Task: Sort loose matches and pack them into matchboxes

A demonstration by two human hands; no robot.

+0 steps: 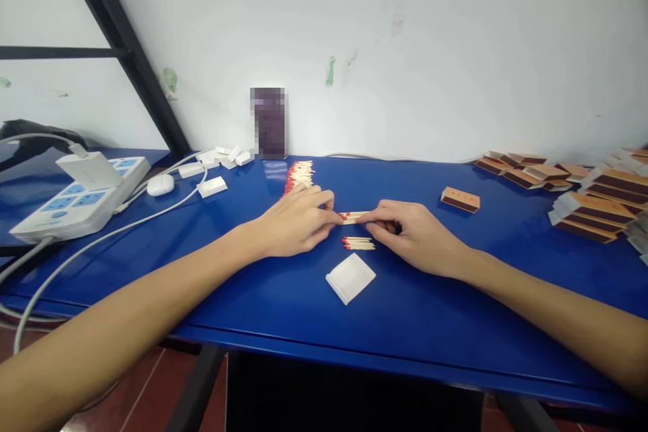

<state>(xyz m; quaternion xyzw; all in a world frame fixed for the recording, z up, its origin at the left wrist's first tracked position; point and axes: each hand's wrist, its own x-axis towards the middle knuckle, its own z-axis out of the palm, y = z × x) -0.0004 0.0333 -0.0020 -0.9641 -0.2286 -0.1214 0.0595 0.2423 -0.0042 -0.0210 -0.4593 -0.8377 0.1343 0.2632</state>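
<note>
Both my hands rest on a blue table and pinch a small bundle of red-tipped matches between them. My left hand grips the red-tip end with fingers pressed together. My right hand holds the other end, fingers curled. A second small bunch of matches lies on the table just below. A white inner matchbox tray sits in front of my hands. A big heap of loose matches lies behind my left hand.
One closed matchbox lies to the right; stacks of matchboxes fill the far right. White trays, a power strip with cables and a white earbud case are at the left. A wall stands behind.
</note>
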